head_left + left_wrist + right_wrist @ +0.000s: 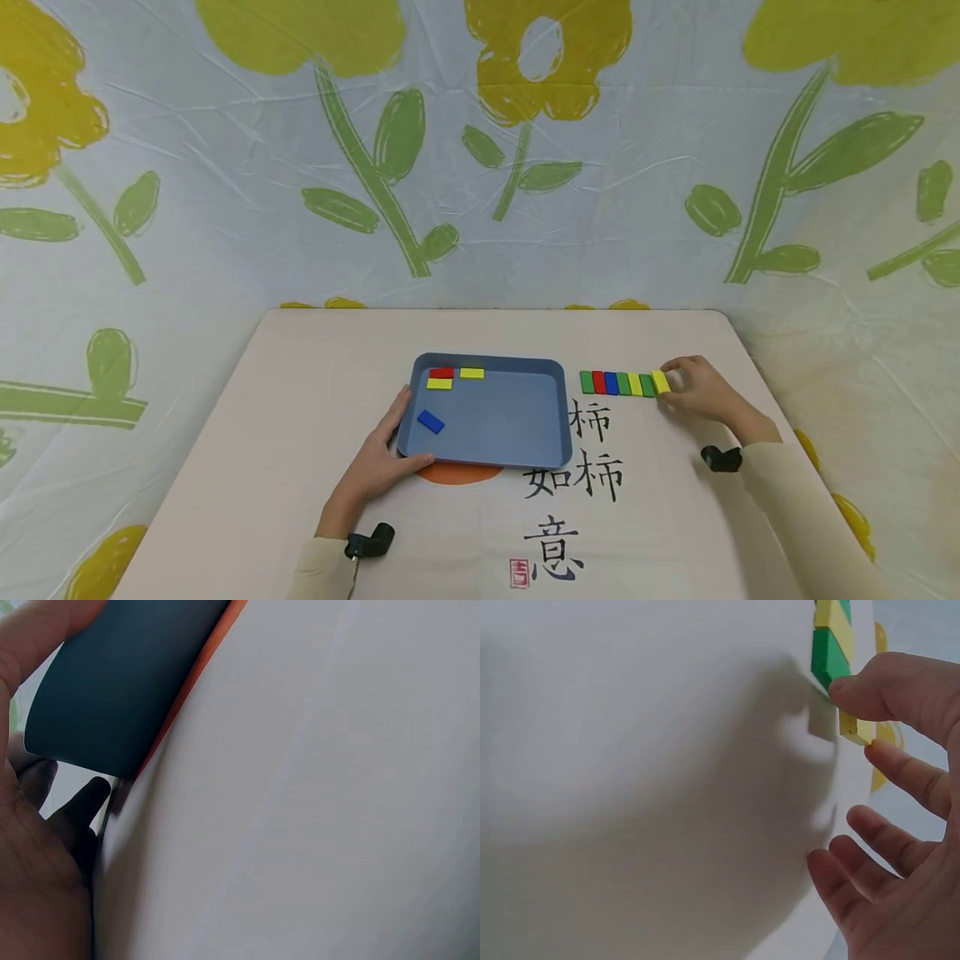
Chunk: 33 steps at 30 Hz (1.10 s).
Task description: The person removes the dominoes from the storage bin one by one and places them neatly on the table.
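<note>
My left hand (pixel 371 467) grips the near left corner of a blue-grey tray (pixel 502 421), thumb along the front wall and fingers at the left side. Inside the tray lie a red block (pixel 442 372), a yellow block (pixel 439 384) just in front of it, another yellow block (pixel 472 373) to their right and a tilted blue block (pixel 431 422) nearer the front. At the right, my right hand (pixel 705 390) pinches a yellow block (pixel 855 727) between thumb and index finger. This block is at the right end of a row, beside a green block (pixel 829 657); the other fingers are spread.
The row continues leftward with green, red, blue (pixel 611 383), green and yellow blocks, right of the tray. A pale cloth with black characters (pixel 555 550) and an orange shape (pixel 459 474) covers the table. A flower-patterned curtain (pixel 600 250) hangs behind.
</note>
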Available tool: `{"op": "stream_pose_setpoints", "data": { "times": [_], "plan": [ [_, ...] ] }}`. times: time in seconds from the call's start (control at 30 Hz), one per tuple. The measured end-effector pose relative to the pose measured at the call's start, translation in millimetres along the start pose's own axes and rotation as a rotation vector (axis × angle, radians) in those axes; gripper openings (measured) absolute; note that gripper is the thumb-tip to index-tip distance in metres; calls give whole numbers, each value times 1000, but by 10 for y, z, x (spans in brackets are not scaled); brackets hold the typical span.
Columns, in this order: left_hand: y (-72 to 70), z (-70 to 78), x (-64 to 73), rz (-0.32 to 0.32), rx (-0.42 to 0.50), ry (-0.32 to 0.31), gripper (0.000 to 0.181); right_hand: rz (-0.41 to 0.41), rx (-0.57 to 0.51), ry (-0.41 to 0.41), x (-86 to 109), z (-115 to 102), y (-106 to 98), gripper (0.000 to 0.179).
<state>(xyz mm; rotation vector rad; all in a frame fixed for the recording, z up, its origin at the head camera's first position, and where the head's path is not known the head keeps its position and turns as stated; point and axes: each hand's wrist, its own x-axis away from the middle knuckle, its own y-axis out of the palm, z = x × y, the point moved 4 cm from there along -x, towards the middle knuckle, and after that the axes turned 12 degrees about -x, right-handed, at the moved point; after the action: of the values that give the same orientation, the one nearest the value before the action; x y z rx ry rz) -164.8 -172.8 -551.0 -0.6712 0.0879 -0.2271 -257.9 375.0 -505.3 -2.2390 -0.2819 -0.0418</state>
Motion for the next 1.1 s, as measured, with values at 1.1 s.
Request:
{"op": "stream_pose_setpoints", "data": {
  "times": [1.1],
  "plan": [
    [15, -19, -12, 14, -7, 3, 112, 11, 9, -50, -9, -197, -25, 75]
  ]
}}
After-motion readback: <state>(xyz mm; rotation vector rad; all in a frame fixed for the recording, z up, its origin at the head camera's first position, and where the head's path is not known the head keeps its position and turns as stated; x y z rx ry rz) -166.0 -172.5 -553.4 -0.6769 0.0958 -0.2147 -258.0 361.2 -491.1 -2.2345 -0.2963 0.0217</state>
